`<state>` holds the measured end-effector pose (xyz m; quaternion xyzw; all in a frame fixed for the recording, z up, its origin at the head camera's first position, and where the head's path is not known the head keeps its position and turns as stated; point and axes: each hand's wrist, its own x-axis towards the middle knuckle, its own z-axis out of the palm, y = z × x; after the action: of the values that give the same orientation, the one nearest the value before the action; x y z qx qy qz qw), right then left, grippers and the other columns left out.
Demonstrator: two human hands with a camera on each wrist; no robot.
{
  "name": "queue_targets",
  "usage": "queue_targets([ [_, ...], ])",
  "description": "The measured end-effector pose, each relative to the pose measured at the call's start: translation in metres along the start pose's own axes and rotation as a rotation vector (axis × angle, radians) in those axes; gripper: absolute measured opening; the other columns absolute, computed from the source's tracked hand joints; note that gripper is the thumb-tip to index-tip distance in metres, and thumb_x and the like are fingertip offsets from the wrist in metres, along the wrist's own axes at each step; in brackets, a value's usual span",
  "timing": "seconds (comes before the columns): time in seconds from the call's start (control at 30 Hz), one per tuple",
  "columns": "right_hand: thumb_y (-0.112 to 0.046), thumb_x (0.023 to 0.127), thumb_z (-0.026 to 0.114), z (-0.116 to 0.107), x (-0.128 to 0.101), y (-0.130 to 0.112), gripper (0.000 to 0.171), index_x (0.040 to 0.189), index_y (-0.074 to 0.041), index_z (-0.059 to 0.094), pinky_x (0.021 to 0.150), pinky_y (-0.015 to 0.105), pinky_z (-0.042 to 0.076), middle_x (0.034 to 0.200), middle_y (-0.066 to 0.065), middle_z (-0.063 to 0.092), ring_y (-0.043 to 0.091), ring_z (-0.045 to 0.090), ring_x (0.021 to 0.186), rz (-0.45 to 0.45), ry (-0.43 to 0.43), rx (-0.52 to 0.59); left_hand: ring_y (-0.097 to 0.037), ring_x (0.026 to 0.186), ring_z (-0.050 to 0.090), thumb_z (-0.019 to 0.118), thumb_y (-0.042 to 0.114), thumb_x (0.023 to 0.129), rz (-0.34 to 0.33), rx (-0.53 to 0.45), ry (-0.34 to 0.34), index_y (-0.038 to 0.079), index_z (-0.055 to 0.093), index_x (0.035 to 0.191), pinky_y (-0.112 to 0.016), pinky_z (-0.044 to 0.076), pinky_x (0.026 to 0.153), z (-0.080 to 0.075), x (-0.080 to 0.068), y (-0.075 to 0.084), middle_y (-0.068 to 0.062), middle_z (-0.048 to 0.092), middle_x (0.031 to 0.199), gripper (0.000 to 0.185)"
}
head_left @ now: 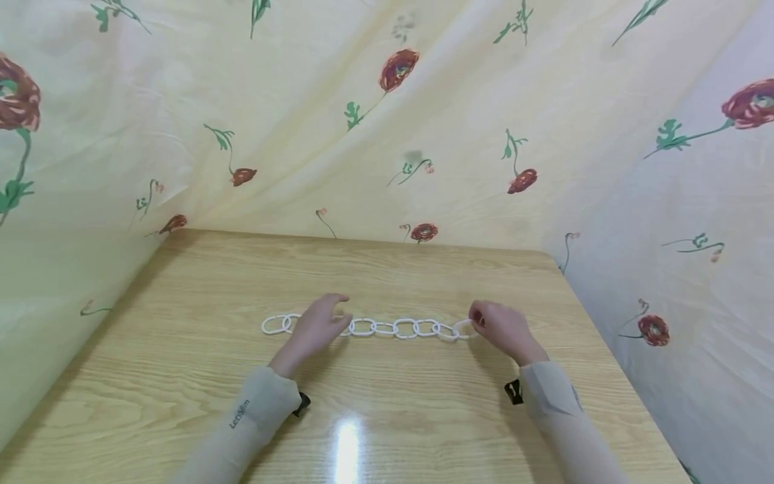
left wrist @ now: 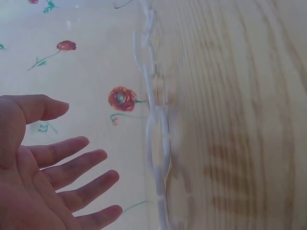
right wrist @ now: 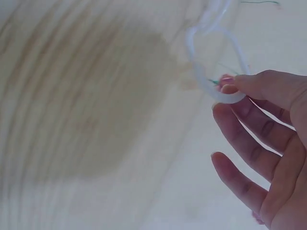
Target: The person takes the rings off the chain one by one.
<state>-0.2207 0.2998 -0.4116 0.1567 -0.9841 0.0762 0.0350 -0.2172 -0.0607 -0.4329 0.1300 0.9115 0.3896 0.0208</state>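
Observation:
A white chain of oval links point(head_left: 406, 329) lies stretched from left to right across the wooden table. My right hand point(head_left: 500, 327) pinches the end link point(right wrist: 195, 72) between thumb and fingers at the chain's right end. That link is tilted up off the wood. My left hand point(head_left: 316, 327) hovers over the left part of the chain and hides some links in the head view. Its fingers point(left wrist: 88, 189) are spread and relaxed, with the thumb apart, and they hold nothing. In the left wrist view the chain point(left wrist: 158, 143) runs beside the fingertips, not touching them.
The wooden table point(head_left: 387, 417) has a light grain and a bright reflection near its front. Cloth with red flowers point(head_left: 387, 134) hangs behind it and along both sides. A black strap piece point(head_left: 514, 391) shows at the right sleeve, another point(head_left: 301, 405) at the left sleeve.

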Motion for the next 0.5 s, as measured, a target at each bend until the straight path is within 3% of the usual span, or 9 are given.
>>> queue_targets([
  [0.5, 0.001, 0.078, 0.07, -0.02, -0.006, -0.027, 0.016, 0.087, -0.013, 0.068, 0.052, 0.028, 0.049, 0.083, -0.001, 0.068, 0.014, 0.063, 0.071, -0.097, 0.18, -0.054, -0.037, 0.131, 0.048, 0.065, 0.022, 0.091, 0.041, -0.064, -0.005, 0.003, 0.053, 0.133, -0.053, 0.041, 0.11, 0.014, 0.003, 0.007, -0.017, 0.053, 0.14, 0.048],
])
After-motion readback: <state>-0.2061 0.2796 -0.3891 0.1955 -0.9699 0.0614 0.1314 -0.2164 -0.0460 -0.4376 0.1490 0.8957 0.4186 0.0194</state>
